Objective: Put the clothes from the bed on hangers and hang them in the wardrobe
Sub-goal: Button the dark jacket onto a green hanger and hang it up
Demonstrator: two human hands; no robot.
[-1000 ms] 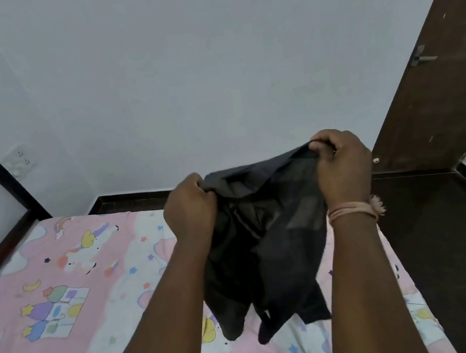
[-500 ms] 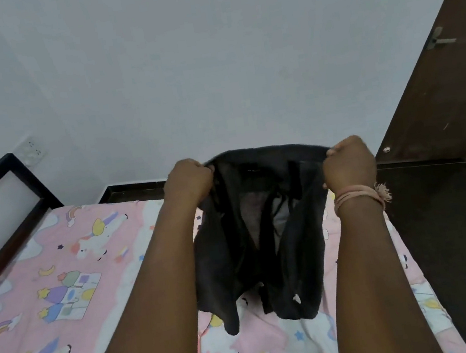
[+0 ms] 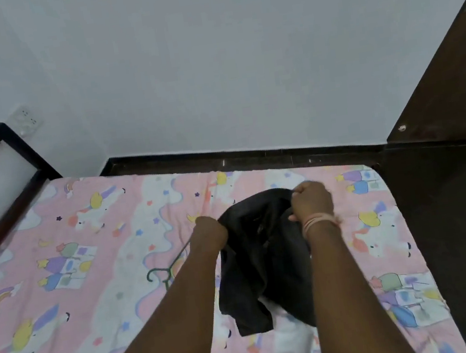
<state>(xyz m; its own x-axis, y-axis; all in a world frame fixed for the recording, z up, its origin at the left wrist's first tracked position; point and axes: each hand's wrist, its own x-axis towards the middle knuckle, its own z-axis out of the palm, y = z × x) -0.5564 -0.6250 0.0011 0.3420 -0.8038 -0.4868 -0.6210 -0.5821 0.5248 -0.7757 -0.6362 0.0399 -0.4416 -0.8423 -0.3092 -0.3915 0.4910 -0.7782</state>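
A black garment (image 3: 263, 259) lies spread on the bed (image 3: 93, 255), which has a pink sheet printed with unicorns. My left hand (image 3: 210, 228) grips the garment's top left edge. At its top right edge my right hand (image 3: 312, 204) holds the cloth in a fist; a pink band circles that wrist. Both fists are low, close to the sheet. A dark green hanger (image 3: 163, 273) lies on the sheet just left of my left forearm, its hook pointing left and most of its frame hidden by the arm.
The dark bed frame (image 3: 9, 189) runs along the left side. A white wall (image 3: 211, 74) stands behind the bed, with a socket (image 3: 27, 120) at left. Dark floor (image 3: 453, 220) lies to the right, and a dark brown door (image 3: 451, 79) stands at the far right.
Both hands have come down from chest height and lowered the black garment onto the bed. My view has tilted downward, and the hanger is now in sight.
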